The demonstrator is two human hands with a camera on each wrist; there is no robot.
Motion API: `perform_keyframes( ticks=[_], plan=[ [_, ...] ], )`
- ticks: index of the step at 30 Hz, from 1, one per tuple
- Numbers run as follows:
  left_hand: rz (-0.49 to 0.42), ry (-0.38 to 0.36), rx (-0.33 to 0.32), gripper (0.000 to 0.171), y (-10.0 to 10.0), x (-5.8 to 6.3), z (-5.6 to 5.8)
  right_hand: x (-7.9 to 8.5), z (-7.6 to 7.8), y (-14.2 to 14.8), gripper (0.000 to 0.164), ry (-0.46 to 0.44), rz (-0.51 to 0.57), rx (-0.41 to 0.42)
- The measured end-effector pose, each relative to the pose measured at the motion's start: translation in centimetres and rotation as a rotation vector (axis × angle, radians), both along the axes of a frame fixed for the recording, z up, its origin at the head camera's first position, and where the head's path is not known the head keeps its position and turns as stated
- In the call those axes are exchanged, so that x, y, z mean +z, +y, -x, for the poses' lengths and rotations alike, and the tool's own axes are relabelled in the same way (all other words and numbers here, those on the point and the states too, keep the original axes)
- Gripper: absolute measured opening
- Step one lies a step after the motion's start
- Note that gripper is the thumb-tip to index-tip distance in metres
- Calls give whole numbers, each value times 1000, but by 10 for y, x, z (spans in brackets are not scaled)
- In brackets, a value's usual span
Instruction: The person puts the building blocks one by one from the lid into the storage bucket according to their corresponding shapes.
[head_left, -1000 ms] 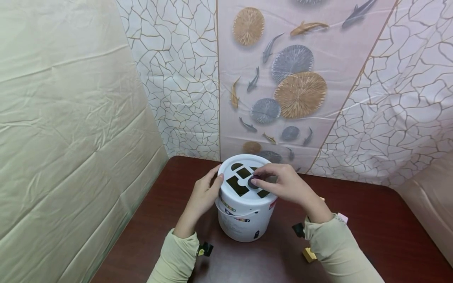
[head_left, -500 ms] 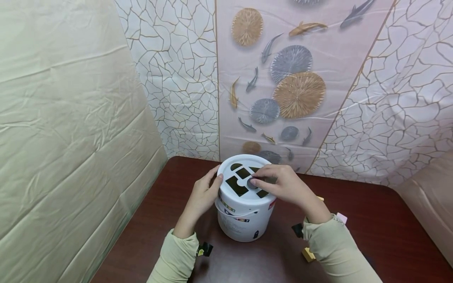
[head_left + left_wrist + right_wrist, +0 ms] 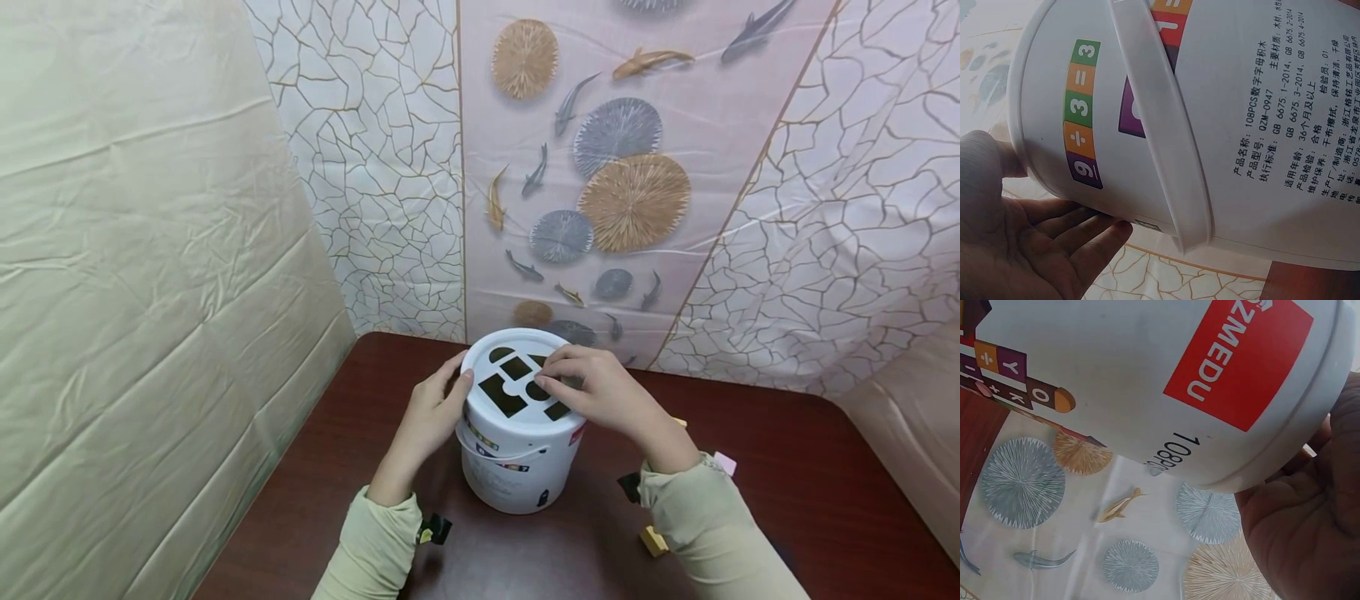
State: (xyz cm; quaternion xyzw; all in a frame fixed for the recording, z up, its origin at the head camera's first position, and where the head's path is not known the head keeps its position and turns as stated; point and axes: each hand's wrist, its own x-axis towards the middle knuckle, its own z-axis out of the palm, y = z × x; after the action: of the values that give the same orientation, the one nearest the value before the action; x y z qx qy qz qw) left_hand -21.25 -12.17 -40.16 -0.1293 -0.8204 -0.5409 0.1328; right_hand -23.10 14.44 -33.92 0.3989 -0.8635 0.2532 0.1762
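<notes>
A white bucket (image 3: 510, 487) stands upright on the table, its lid (image 3: 480, 367) cut with several shaped holes. My left hand (image 3: 427, 408) rests against the bucket's left side with the thumb on the lid's edge; in the left wrist view, the fingers (image 3: 1094, 247) lie fairly straight along the wall. Over the right part of the lid is my right hand (image 3: 603, 387), loosely bent, fingertips right at a dark round hole (image 3: 535, 392). No piece shows between them. In the right wrist view the palm (image 3: 1297, 512) is beside the rim and the fingertips are hidden.
A yellow block (image 3: 654, 541) lies by the right sleeve, partly covered by it. A pale pink piece (image 3: 724, 463) and a bit of yellow (image 3: 679, 422) show beyond the right forearm. The bucket's white handle (image 3: 1160, 144) hangs down its front. Patterned cloth (image 3: 375, 167) hangs behind the table (image 3: 337, 467).
The dark round piece under my right fingertips has gone from view, and the round hole now shows dark there. Both hands and the bucket have stayed nearly in place.
</notes>
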Motion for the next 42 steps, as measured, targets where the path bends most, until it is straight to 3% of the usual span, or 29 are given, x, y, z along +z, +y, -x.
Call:
perform_keyframes(
  ticks=[20, 28, 35, 42],
  plan=[
    [-6, -5, -3, 48, 1, -1, 0, -1, 0, 13, 14, 81, 108, 35],
    [5, 9, 9, 48, 1, -1, 1, 7, -8, 36, 15, 101, 105, -65],
    [6, 19, 17, 47, 0, -1, 2, 6, -11, 52, 17, 151, 107, -78],
    [7, 21, 16, 44, 1, -1, 2, 4, -19, 65, 18, 108, 97, -140]
  ],
)
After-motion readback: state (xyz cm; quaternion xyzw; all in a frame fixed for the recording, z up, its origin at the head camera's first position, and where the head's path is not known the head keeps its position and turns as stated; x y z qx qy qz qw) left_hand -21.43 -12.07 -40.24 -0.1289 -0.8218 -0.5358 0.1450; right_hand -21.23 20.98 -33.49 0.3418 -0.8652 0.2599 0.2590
